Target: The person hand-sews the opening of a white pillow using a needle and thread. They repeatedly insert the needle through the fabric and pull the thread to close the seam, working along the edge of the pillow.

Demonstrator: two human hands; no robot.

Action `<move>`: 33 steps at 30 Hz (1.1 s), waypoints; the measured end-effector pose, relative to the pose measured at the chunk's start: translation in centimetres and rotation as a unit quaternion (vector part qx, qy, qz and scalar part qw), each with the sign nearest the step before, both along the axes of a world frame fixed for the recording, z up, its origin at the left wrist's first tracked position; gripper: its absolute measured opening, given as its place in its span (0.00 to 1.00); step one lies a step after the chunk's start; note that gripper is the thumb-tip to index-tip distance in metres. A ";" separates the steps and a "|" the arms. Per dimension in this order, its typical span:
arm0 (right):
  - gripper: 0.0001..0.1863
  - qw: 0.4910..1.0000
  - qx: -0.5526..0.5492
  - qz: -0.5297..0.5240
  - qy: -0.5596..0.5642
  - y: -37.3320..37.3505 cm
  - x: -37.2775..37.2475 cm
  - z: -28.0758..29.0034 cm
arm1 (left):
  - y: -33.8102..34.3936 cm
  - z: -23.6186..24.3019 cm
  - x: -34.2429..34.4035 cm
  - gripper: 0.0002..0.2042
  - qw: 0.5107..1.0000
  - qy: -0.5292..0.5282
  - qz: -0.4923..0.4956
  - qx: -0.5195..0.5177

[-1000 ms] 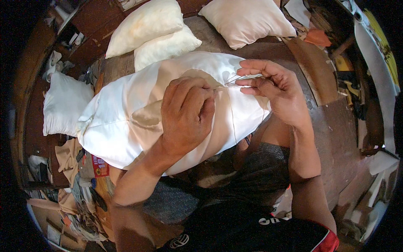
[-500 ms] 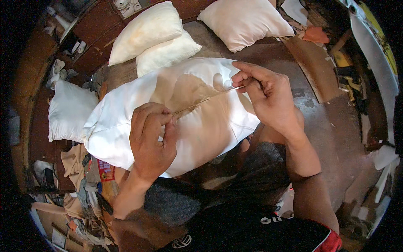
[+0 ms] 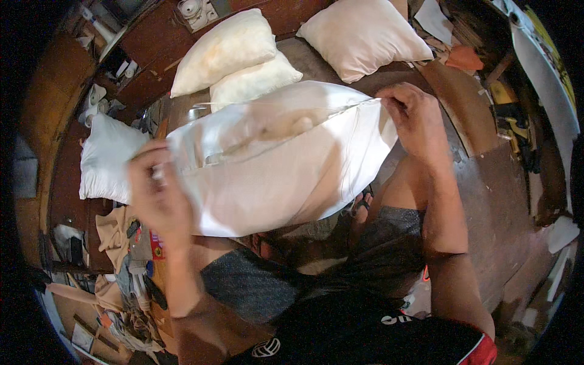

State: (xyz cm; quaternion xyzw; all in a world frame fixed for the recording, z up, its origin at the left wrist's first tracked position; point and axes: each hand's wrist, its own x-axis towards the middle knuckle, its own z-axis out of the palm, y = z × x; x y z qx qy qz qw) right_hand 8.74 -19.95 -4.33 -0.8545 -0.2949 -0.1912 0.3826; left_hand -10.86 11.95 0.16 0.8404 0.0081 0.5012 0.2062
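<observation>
A white pillow (image 3: 286, 164) in a cover lies across my lap, its open seam running along the top edge. My left hand (image 3: 155, 191) pinches the pillow's left end at the seam. At the right corner, my right hand (image 3: 413, 118) grips the cover's edge. The seam is stretched between the two hands, and a tan inner cushion shows through the gap.
Two cream pillows (image 3: 234, 52) and a third pale pillow (image 3: 362, 36) lie on the wooden floor (image 3: 493, 201) beyond. Another white pillow (image 3: 106, 158) rests at the left. Fabric scraps and clutter (image 3: 131, 267) pile at the lower left; tools lie at the right.
My left hand slid from the middle of the pillow to its left end. The right hand stayed on the right corner, and the pillow is now pulled out lengthwise.
</observation>
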 end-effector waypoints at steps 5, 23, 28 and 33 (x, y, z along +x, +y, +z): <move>0.08 0.997 0.026 0.049 -0.054 0.3 -1.4 -0.9 | 7.6 2.2 -5.5 0.05 0.979 -0.067 -0.043 -0.188; 0.08 0.999 0.019 -0.018 -0.026 0.9 -1.4 -0.1 | 1.0 -0.6 -12.0 0.05 0.971 0.229 0.063 -0.020; 0.09 0.998 0.050 -0.001 -0.037 1.9 -1.9 -0.2 | -5.0 -3.5 -8.0 0.09 0.973 0.230 -0.028 -0.003; 0.08 0.997 0.067 0.005 -0.037 1.7 -1.7 -0.3 | -8.3 -3.9 -1.7 0.14 0.983 0.170 -0.034 0.060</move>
